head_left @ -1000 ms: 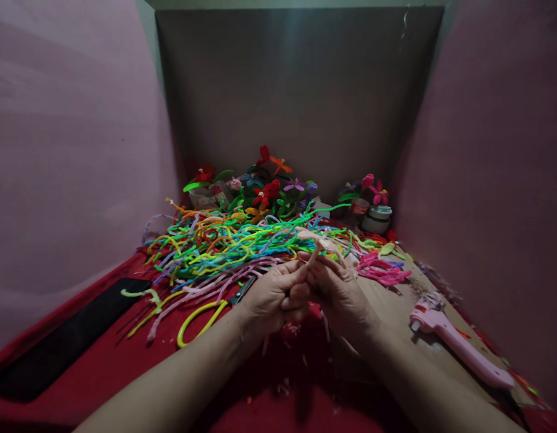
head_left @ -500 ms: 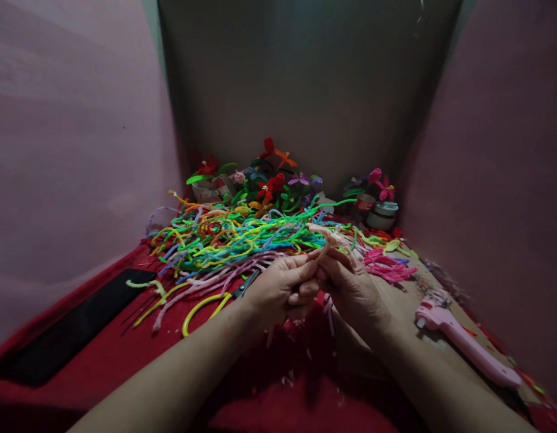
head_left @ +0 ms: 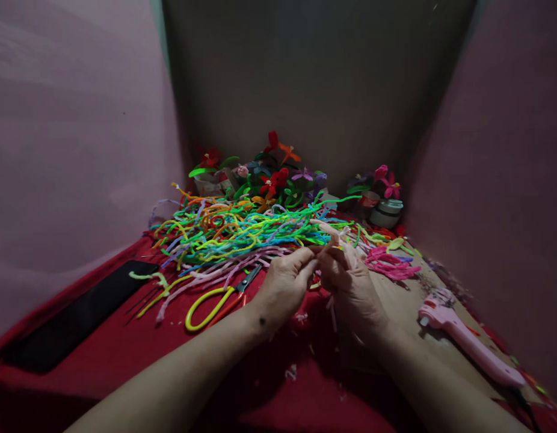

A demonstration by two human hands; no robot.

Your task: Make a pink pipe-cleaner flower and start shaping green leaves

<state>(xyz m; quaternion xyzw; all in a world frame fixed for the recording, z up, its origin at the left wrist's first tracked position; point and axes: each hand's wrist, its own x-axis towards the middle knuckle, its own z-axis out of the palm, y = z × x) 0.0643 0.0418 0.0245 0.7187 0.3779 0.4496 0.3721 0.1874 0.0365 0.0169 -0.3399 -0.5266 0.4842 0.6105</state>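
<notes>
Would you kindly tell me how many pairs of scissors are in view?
1: the scissors lie on the red cloth, beside the left forearm, which partly hides their red handle; others may be hidden under the pile of pipe cleaners.

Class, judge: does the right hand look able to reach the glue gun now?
Probably yes: the glue gun lies right of the right hand, its handle uncovered, though that hand may first have to release the pale strip.

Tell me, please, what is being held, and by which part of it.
A pale pink piece, held at its near end by the left grip and the right grip; the exact spot is hidden.
</notes>
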